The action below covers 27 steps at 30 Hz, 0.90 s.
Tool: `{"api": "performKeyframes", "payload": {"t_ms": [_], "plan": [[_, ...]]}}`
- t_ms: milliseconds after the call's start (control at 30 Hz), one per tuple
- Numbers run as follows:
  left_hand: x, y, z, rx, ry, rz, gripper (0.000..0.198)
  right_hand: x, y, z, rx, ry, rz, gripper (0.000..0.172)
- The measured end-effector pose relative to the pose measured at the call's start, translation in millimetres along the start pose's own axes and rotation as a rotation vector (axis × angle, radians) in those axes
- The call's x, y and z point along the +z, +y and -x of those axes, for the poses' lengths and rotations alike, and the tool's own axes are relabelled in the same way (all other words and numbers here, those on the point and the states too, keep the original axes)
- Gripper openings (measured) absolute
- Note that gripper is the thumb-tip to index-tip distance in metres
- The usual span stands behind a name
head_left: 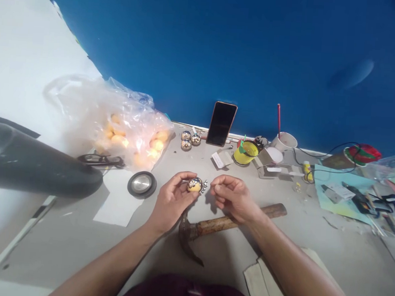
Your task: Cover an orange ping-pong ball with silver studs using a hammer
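Between the thumb and fingers of my left hand point(172, 200) sits a small yellowish ball point(194, 185) partly covered with shiny silver studs. Several loose silver studs point(205, 187) lie just to the right of the ball. My right hand point(231, 197) is beside them, thumb and fingertips pinched together; whatever the pinch holds is too small or hidden to make out. Below both hands a claw hammer point(213, 225) lies on the table, its wooden handle passing under my right hand and its metal head near my left wrist.
Three studded balls point(186, 144) sit at the back, left of an upright phone point(221, 124). A plastic bag point(128, 130) of yellow balls fills the back left, near a round metal-centred dish point(142, 184). Right are a yellow cup point(246, 153), a white cup point(285, 141) and blue paper point(329, 174).
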<state>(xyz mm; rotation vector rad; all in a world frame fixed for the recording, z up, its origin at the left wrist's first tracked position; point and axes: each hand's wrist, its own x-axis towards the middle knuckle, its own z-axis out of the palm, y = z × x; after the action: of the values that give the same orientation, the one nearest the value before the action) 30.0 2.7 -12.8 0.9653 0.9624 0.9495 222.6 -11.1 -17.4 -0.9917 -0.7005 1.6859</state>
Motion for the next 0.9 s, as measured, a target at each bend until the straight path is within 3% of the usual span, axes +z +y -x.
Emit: {"api": "performKeyframes", "payload": {"t_ms": [333,533,900], "plan": [[-3.1,-8.8,2.8,0.252,0.031,-0.387,0.031,5.2,2.4,2.5,0.010,0.064,0.166,0.035],[-2.0,-9.5,3.8,0.365,0.037,-0.462,0.027,5.9,4.4,3.5,-0.015,0.054,0.213,0.029],[-0.4,-10.8,4.0,0.383,0.026,-0.471,0.027,10.2,6.0,2.7,-0.013,0.087,0.219,0.025]]}}
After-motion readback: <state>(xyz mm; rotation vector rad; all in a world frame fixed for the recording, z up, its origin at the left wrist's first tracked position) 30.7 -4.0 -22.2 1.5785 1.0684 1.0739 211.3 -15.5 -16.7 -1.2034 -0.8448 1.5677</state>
